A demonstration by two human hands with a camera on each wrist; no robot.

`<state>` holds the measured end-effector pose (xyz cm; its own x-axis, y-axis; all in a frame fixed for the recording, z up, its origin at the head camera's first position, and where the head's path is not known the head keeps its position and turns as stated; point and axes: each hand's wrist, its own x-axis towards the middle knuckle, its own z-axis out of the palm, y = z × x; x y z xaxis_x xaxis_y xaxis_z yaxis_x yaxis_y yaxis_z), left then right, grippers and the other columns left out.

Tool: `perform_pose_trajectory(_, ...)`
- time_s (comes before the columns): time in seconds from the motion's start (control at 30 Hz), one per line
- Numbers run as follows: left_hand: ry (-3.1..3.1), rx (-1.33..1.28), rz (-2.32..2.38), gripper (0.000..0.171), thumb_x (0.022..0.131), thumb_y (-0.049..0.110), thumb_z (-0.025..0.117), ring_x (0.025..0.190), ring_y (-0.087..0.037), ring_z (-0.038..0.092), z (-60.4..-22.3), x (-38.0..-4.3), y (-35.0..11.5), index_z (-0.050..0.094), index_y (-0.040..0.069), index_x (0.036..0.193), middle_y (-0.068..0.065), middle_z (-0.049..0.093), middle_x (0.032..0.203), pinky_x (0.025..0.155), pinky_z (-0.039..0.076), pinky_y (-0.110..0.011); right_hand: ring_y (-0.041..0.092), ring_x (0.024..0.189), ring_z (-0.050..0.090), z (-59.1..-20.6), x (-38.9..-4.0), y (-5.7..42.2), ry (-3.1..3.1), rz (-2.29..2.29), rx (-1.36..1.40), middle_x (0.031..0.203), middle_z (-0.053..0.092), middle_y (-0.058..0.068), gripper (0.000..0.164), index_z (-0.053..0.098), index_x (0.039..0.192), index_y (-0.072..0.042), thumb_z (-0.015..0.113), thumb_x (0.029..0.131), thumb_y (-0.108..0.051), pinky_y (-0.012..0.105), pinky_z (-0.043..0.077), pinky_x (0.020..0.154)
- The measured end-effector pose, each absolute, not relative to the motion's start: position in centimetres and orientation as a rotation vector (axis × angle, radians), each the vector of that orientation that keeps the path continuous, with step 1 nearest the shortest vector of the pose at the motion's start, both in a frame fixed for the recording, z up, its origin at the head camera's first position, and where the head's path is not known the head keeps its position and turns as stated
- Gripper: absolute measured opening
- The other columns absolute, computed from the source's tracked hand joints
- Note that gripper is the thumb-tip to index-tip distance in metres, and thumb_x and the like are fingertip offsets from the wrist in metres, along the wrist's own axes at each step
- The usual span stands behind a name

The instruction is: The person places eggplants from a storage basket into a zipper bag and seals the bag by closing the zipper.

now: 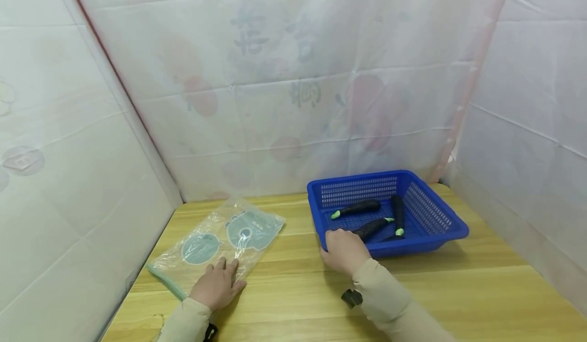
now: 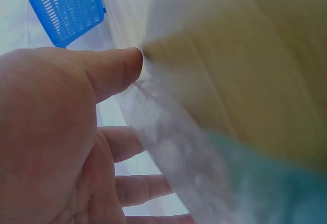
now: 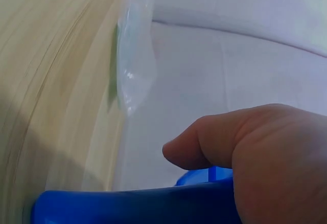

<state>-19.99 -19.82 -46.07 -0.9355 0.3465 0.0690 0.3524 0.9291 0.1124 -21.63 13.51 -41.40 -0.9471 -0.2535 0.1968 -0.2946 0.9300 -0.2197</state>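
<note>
On the left of the table lies a flat, clear plastic bag [image 1: 215, 242] printed with teal cartoon shapes. My left hand [image 1: 217, 283] rests on its near edge, fingers spread; in the left wrist view the thumb and fingers reach against the clear plastic [image 2: 168, 127]. With my right hand [image 1: 346, 252] I grip the near left corner of a blue plastic basket [image 1: 426, 242]. The right wrist view has the thumb above the blue rim [image 3: 138, 206], the other fingers hidden. Inside the basket lie several dark eggplants [image 1: 362, 207] with green stem ends.
The wooden table [image 1: 284, 301] meets a light printed cloth [image 1: 275, 128] behind it. Similar cloth walls stand left [image 1: 69, 179] and right [image 1: 527, 153]. The basket stands near the table's back right corner.
</note>
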Motion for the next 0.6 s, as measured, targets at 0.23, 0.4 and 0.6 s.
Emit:
perform_pose_trajectory(0.23, -3.046, -0.557, -0.177, 0.062, 0.091, 0.046, 0.06, 0.1, -0.052, 0.053, -45.9, -20.1, -19.8, 0.054, 0.0, 0.133, -0.031, 0.049, 0.129, 0.072, 0.051, -0.057, 0.013, 0.046, 0.042, -40.9, -21.5, 11.5, -2.925, 0.449, 0.443, 0.052, 0.045, -0.001, 0.03, 0.05, 0.063, -0.012, 0.064, 0.088, -0.022, 0.032, 0.038, 0.044)
perform_pose_trajectory(0.4, -3.067, -0.554, -0.171, 0.064, 0.091, 0.048, 0.059, 0.102, -0.053, 0.052, -45.8, -20.1, -20.0, 0.054, 0.001, 0.133, -0.031, 0.048, 0.131, 0.073, 0.051, -0.057, 0.014, 0.047, 0.042, -40.9, -21.7, 10.4, -2.944, 0.453, 0.418, 0.054, 0.046, 0.0, 0.029, 0.051, 0.064, -0.011, 0.065, 0.088, -0.023, 0.032, 0.038, 0.044)
perform_pose_trajectory(0.6, -3.082, -0.555, -0.181, 0.065, 0.09, 0.049, 0.06, 0.101, -0.052, 0.053, -45.5, -20.1, -20.1, 0.053, 0.002, 0.134, -0.029, 0.048, 0.131, 0.071, 0.051, -0.057, 0.013, 0.046, 0.04, -40.8, -21.8, 9.3, -2.962, 0.494, 0.431, 0.052, 0.044, -0.001, 0.031, 0.051, 0.062, -0.012, 0.065, 0.088, -0.021, 0.031, 0.037, 0.044)
